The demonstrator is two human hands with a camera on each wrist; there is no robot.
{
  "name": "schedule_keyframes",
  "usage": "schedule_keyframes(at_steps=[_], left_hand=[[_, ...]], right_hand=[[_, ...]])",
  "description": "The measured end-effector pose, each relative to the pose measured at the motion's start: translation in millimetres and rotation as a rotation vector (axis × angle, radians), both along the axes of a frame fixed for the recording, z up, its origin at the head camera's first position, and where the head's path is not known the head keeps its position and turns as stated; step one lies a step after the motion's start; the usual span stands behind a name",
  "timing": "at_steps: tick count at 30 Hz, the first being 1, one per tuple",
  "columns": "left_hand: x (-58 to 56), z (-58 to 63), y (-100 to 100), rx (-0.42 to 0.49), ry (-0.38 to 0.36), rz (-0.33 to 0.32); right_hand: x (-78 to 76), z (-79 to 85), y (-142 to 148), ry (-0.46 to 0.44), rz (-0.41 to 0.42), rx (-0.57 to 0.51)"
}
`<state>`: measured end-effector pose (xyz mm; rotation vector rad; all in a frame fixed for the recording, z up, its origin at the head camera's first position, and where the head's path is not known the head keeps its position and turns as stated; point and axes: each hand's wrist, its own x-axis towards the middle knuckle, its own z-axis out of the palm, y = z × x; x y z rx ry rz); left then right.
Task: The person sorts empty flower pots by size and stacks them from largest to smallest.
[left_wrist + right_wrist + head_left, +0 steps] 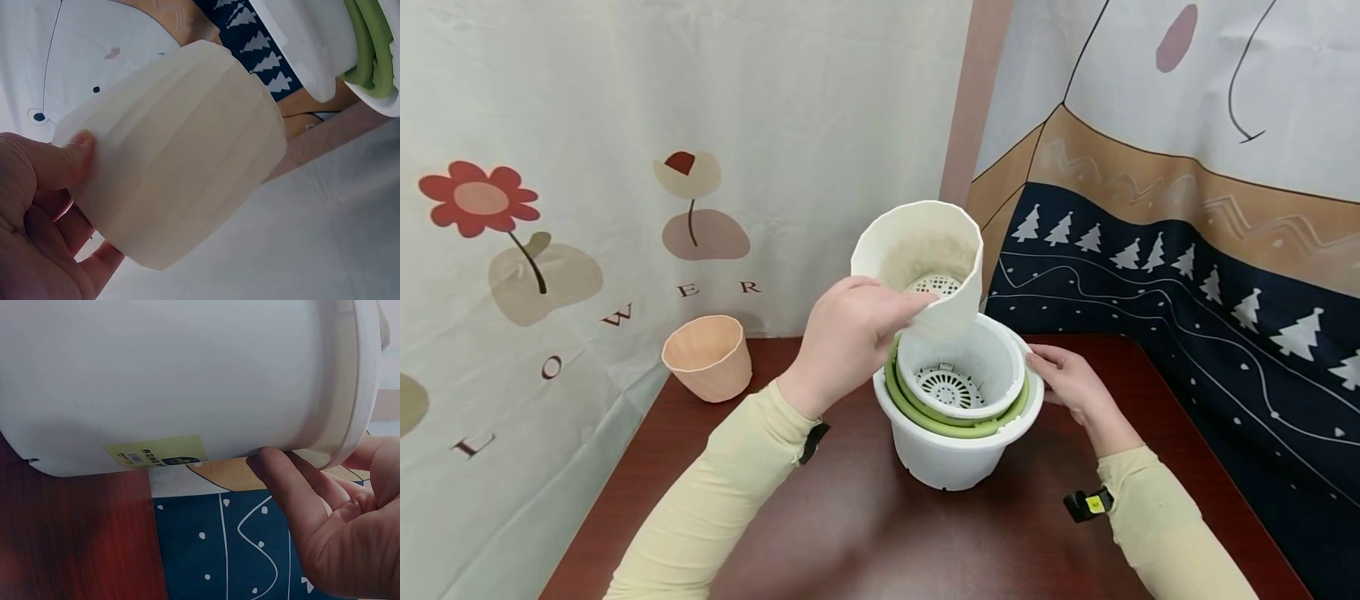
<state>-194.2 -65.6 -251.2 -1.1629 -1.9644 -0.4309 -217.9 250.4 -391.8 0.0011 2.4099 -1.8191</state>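
Note:
My left hand (857, 337) pinches the rim of a cream faceted flower pot (891, 242), which is tilted with its mouth toward me and shows a perforated base. The left wrist view has the ribbed outer wall of this pot (181, 156), thumb on the outside. Below it a large white pot (947, 458) stands on the table, with green pots (958, 431) and a smaller white pot (1003, 379) with a slotted base nested inside. My right hand (1078, 383) grips the large pot's rim at its right side; in the right wrist view the fingers lie under the rim.
A peach pot (711, 358) stands at the table's left back edge. The dark red table (820, 533) meets a light curtain (820, 150) behind and a patterned cloth (1150, 308) on the right. A yellow label (156, 452) is stuck on the large pot.

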Motion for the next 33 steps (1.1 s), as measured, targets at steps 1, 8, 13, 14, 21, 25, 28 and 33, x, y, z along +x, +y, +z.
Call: schedule_keyframes(at_steps=[1,8,13,14,21,25,28,33], left_hand=[[0.2,-0.9,1,-0.001,-0.001,-0.008],[0.6,-7.0,12,-0.004,-0.023,-0.051],[1.1,-12.0,19,-0.04,-0.014,-0.05],[1.3,-13.2,21,-0.052,-0.013,-0.051],[4.2,-22.2,31,-0.108,-0.052,-0.064],[4.8,-27.9,35,-0.133,-0.062,-0.062],[4.6,-32.0,37,-0.154,-0.073,-0.054],[3.4,-39.4,40,-0.189,-0.097,-0.039]], right_hand=[[0.0,0.1,0,0.001,-0.001,0.001],[-1.1,0.3,0,-0.002,-0.003,0.007],[-0.7,0.0,1,-0.002,-0.001,0.009],[-0.7,0.1,1,-0.005,-0.002,0.009],[-1.8,0.3,1,-0.017,-0.003,0.011],[-1.3,0.4,0,-0.013,0.001,0.003],[-1.1,0.3,0,-0.013,0.001,0.003],[-0.7,0.4,0,-0.018,0.003,0.011]])
